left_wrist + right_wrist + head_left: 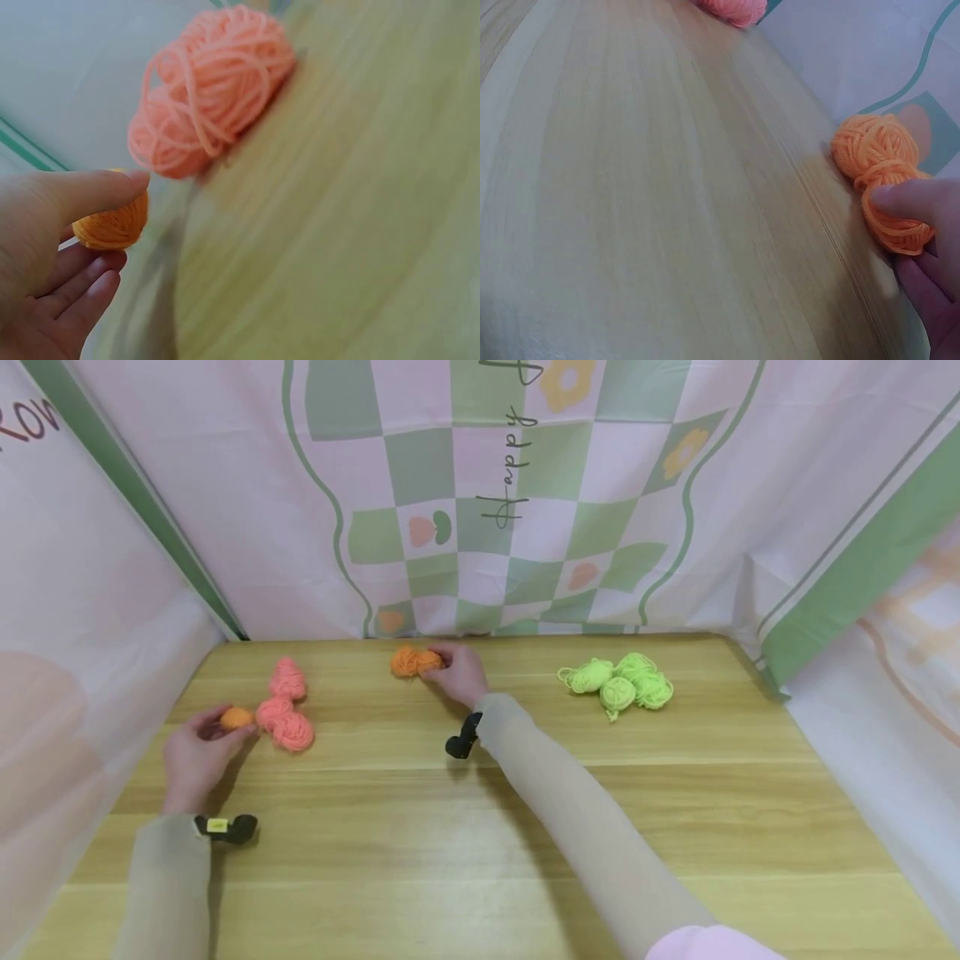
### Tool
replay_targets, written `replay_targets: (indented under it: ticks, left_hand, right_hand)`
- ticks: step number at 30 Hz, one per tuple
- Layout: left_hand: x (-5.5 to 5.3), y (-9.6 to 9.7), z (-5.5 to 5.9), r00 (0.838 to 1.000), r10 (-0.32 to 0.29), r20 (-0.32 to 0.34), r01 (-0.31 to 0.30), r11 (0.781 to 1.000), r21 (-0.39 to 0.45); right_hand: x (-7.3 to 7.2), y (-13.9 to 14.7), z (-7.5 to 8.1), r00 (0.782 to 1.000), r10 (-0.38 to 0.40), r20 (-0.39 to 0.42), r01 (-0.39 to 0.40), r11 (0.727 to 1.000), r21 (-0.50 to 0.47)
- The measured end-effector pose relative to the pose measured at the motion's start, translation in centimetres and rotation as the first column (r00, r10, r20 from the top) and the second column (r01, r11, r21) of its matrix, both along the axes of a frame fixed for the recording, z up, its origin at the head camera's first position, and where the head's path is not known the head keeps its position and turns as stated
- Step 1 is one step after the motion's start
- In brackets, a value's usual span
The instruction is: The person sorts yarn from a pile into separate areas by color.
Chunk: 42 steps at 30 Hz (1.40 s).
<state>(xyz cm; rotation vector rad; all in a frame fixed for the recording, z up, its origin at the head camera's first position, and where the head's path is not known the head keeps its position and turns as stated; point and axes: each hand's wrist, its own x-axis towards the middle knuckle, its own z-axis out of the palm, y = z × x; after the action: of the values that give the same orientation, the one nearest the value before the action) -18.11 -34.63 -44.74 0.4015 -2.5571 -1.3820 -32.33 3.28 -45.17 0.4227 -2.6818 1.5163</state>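
Note:
At the left of the table, my left hand (193, 760) pinches a small orange yarn ball (112, 223) between thumb and fingers. Just right of it lies a cluster of pink yarn balls (288, 727), which looms ahead of the thumb in the left wrist view. Near the table's back edge my right hand (459, 673) grips an orange yarn ball (897, 217) with thumb and fingers. Against that one, on its far side in the right wrist view, sits a second orange yarn ball (874, 142).
A group of light green yarn balls (637, 681) lies at the back right of the wooden table (420, 843), with loose strands at its edges. A checked curtain (487, 468) hangs along the back edge, and plain white cloth (82, 610) hangs at the left.

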Motion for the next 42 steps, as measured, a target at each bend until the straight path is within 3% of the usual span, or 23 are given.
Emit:
replay_targets:
  ticks: [5, 16, 24, 32, 42]
  left_hand:
    - [-0.1, 0.6, 0.9, 1.000, 0.016, -0.003, -0.016, 0.996, 0.092]
    - [-0.2, 1.9, 2.5, 1.000, 0.004, -0.021, -0.004, 1.000, -0.002]
    - [-0.6, 3.1, 3.2, 0.995, -0.043, -0.095, 0.041, 0.999, -0.028]
    - [-0.6, 5.3, 4.0, 0.985, -0.093, -0.147, 0.092, 0.996, -0.010]
    - [-1.5, 8.6, 4.6, 0.968, -0.150, -0.200, 0.155, 0.988, 0.011]
  right_hand:
    - [0.0, 0.1, -0.1, 1.000, -0.001, -0.008, 0.001, 1.000, 0.012]
    - [0.1, 0.1, -0.1, 1.000, -0.017, 0.015, 0.017, 1.000, 0.015]
    - [0.7, 0.3, 0.2, 0.997, -0.014, 0.071, 0.018, 0.998, -0.054]
    - [0.7, 0.7, 0.3, 0.997, -0.012, 0.081, 0.020, 0.995, -0.096]
    - [0.7, 0.8, 0.5, 0.998, -0.004, 0.066, 0.010, 0.996, -0.090]
